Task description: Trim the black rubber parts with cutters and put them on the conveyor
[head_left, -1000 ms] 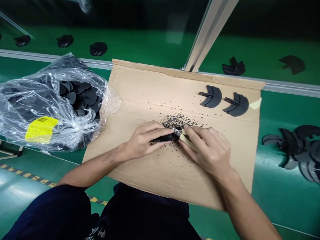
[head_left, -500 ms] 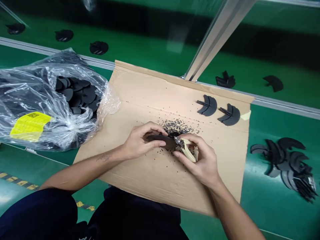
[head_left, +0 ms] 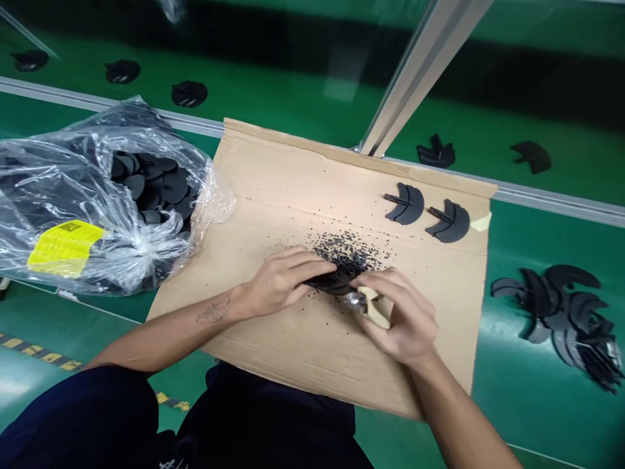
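Note:
My left hand (head_left: 280,283) is closed on a dark, curved plastic part (head_left: 332,283), fingers over its top, just above the cardboard sheet (head_left: 273,352). In my right hand (head_left: 405,316) is a pair of nippers with cream handles (head_left: 378,312). Their shiny metal head (head_left: 355,301) is beside the right end of the part; whether it touches is unclear. A heap of tiny black clippings (head_left: 349,253) lies on the cardboard just beyond my hands. Two black crescent-shaped parts with stems, a left one (head_left: 409,204) and a right one (head_left: 454,221), rest on the cardboard's far right.
A clear plastic bag (head_left: 141,254) with a yellow label, full of black parts (head_left: 166,182), sits at the left. Several crescent parts (head_left: 561,306) are piled on the green surface at right. A metal post (head_left: 424,78) rises behind the cardboard, in front of a reflective green panel.
The plastic part has turned and dropped lower toward the cardboard, with my left fingers now over it. My right hand has shifted slightly right and toward me, turning the nippers' head away from the part.

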Tool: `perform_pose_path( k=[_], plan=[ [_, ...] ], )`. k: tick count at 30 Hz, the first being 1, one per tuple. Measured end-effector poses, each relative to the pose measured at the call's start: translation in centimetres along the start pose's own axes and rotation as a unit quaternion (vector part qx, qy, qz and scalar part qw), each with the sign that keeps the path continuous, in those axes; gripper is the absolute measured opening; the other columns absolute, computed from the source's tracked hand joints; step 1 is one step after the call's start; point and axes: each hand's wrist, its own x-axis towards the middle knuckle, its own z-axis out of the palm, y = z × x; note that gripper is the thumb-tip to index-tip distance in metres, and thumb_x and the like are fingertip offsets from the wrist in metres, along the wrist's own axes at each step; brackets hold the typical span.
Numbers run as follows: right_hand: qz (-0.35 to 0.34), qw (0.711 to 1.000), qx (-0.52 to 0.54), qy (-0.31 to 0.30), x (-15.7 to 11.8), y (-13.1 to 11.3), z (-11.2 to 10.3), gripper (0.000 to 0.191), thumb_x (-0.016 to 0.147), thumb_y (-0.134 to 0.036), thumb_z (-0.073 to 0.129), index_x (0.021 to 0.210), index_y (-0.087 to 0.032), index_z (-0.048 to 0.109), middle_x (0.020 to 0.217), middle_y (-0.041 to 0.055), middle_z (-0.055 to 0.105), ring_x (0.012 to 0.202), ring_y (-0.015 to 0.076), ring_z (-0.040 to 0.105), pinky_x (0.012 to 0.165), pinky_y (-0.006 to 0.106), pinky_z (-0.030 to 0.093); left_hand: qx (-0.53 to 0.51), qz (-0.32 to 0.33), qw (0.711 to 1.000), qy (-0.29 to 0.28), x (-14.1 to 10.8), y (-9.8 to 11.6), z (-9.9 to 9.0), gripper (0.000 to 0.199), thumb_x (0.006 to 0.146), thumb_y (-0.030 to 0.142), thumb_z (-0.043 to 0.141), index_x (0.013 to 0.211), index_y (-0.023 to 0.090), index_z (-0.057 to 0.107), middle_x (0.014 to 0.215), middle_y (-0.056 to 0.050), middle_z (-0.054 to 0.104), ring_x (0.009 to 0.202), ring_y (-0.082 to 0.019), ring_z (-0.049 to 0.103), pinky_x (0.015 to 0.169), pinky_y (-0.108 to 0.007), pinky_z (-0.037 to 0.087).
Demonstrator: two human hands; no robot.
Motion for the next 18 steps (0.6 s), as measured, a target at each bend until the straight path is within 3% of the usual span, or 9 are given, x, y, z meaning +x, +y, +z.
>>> perform_pose_path(
  k=[3,6,10,18],
  plan=[
    [0.042,0.996,-0.069,0.027,0.1,0.9,-0.8,0.045,0.081,-0.008,0.072,0.123,-0.023,0.064,0.101,0.0098,0.075,0.082,0.0219,0.070,0.068,0.037,0.058,-0.047,-0.014,0.998,0.036,0.1,-0.1,0.0,0.028,0.094,0.011,0.059,0.120,0.017,0.065,0.100,-0.006,0.077,0.090,-0.016,0.071,0.081,-0.031,0.060],
    [0.040,0.992,-0.123,-0.012,0.3,1.7,-1.2,0.038,0.084,-0.010,0.069,0.120,-0.023,0.064,0.100,0.0089,0.074,0.084,0.0215,0.070,0.068,0.036,0.057,-0.090,-0.038,0.995,0.033,0.3,0.1,-0.1,0.024,0.094,0.016,0.062,0.118,0.017,0.065,0.100,-0.006,0.076,0.089,-0.015,0.071,0.080,-0.031,0.059],
    [0.013,0.992,-0.113,-0.061,0.4,1.9,-1.0,0.036,0.087,-0.014,0.067,0.122,-0.022,0.063,0.102,0.0091,0.075,0.087,0.0216,0.071,0.069,0.035,0.056,-0.123,-0.077,0.989,-0.001,0.4,0.3,-0.4,0.020,0.097,0.022,0.060,0.116,0.017,0.062,0.100,-0.008,0.073,0.088,-0.016,0.069,0.079,-0.031,0.057],
    [-0.024,0.985,-0.156,-0.069,0.3,2.0,-1.0,0.032,0.088,-0.015,0.068,0.119,-0.017,0.063,0.101,0.0121,0.075,0.083,0.0214,0.067,0.069,0.035,0.055,-0.084,-0.024,0.996,0.012,0.4,-0.1,-0.4,0.018,0.098,0.019,0.057,0.115,0.018,0.061,0.095,-0.006,0.072,0.085,-0.016,0.067,0.076,-0.030,0.056]
  ],
)
